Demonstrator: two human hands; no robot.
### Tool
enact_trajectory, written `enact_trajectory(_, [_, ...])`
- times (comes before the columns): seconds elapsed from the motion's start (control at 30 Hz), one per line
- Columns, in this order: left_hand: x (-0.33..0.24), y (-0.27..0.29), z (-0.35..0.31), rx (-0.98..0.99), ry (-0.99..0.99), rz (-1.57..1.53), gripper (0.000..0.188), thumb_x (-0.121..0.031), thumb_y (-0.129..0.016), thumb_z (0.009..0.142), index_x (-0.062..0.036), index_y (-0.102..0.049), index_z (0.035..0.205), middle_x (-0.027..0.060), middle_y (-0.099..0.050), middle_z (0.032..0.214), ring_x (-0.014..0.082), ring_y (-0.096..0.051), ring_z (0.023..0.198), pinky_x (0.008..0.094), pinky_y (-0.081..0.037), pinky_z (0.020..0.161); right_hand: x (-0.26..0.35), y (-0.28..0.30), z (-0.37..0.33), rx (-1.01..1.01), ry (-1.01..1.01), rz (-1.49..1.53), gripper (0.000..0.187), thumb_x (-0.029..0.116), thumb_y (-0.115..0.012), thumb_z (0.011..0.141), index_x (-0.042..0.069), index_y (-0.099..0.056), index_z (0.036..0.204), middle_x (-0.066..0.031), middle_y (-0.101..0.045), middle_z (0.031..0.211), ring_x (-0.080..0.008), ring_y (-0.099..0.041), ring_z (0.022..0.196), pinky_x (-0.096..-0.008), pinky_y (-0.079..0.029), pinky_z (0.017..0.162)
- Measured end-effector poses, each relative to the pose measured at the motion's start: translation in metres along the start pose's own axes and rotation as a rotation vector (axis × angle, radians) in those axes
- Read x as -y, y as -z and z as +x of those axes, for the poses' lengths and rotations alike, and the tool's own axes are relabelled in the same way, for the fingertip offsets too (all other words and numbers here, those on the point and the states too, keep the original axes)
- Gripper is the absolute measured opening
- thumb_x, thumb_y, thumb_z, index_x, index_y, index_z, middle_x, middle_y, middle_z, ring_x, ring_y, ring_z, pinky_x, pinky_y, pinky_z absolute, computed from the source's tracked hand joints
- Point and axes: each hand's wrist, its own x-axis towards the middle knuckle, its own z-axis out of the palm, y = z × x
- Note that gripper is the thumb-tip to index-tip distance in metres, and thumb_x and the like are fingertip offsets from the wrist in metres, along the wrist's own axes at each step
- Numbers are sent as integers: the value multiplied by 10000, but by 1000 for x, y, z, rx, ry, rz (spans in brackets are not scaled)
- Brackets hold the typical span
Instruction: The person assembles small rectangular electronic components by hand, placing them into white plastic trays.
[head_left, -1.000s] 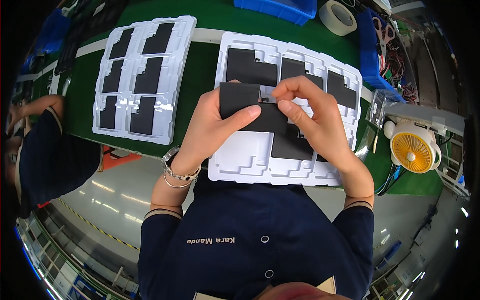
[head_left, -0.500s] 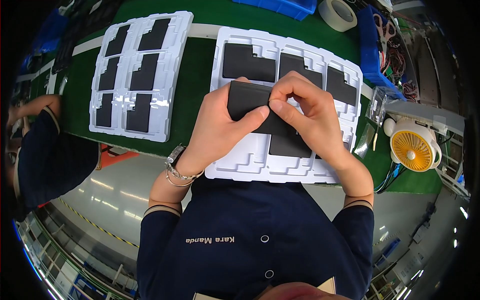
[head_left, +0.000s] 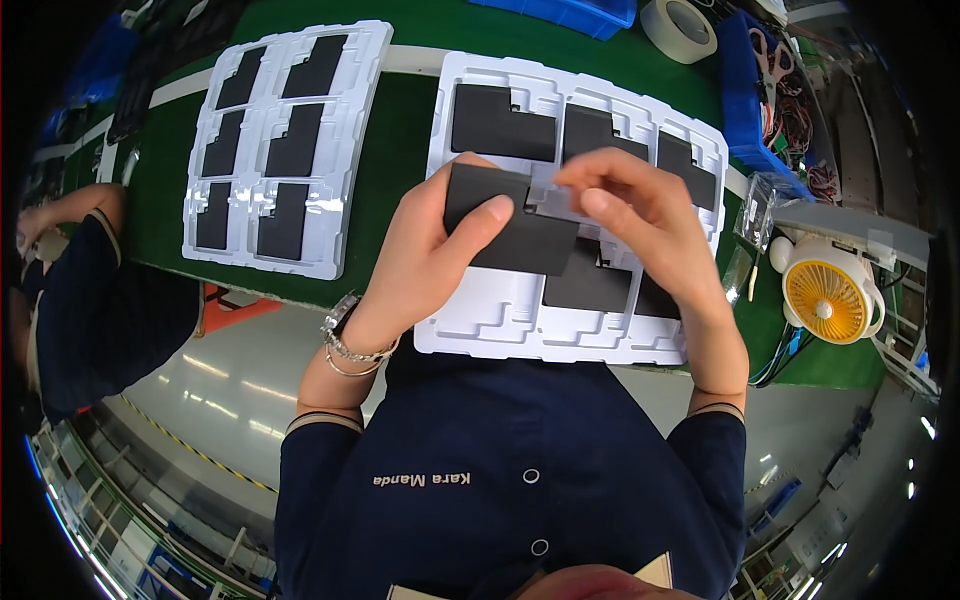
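Note:
My left hand (head_left: 420,255) grips a flat black L-shaped piece (head_left: 525,245), thumb on top, held above the near white tray. At the piece's notch a small pale see-through film (head_left: 546,194) sticks out toward my right hand (head_left: 655,225). The right thumb and index finger are bent around the film's outer end; blur hides the exact contact. Under my hands the white moulded tray (head_left: 470,343) has several similar black pieces (head_left: 505,122) in its pockets. Its front left pocket, nearest my body, holds no piece.
Another white tray (head_left: 365,95) with several black pieces lies to the left on the green table (head_left: 400,115). At right stand a blue bin (head_left: 745,125) with scissors and wires, a tape roll (head_left: 680,28) and a small yellow fan (head_left: 825,303). A person (head_left: 110,310) works at far left.
My right fingers have moved off the black piece's notch, up and to the right, and the see-through film now shows there. The left hand has shifted slightly left with the piece.

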Motion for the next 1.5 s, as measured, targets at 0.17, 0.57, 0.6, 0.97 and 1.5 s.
enact_trajectory(0.17, [3, 4, -26, -121, -4, 250, 249, -166, -694, 866, -26, -564, 1027, 97, -608, 728, 176, -591, 631, 260, -438, 589, -8, 6, -37, 17, 32, -741, 136, 84, -723, 790, 16, -649, 881, -69, -591, 809, -225, -580, 768, -357, -448, 737])
enact_trajectory(0.57, [8, 13, -37, -52, -334, 927, 448, -121, -772, 732, -85, -588, 1139, 115, -464, 1379, 350, -387, 1309, 456, -365, 1038, -1, -5, -45, 76, 51, -916, 313, 60, -768, 696, 30, -583, 947, -93, -559, 882, -282, -551, 834, -386, -439, 739])
enact_trajectory(0.6, [5, 13, -35, -55, -336, 927, 448, -121, -772, 732, -85, -588, 1139, 115, -464, 1379, 350, -387, 1309, 456, -365, 1038, 5, 0, -43, 178, -91, -747, 316, 33, -758, 705, 23, -574, 962, -90, -564, 846, -280, -561, 810, -383, -449, 729])
enact_trajectory(0.97, [-7, -3, -6, 71, -35, -143, 240, -149, -694, 879, 11, -631, 1046, 7, -637, 847, 64, -574, 751, 236, -486, 678, 26, -13, 1, -97, 266, -325, 134, 71, -642, 878, -16, -607, 972, -57, -608, 905, -145, -531, 844, -274, -435, 800])
enact_trajectory(1.5, [-8, -6, 1, 66, -6, -50, 203, -146, -717, 836, 6, -613, 921, -9, -612, 740, 55, -544, 668, 229, -457, 611, 5, -13, -4, 4, 67, -47, 104, 88, -644, 880, -13, -621, 879, -34, -580, 814, -139, -533, 792, -291, -430, 763])
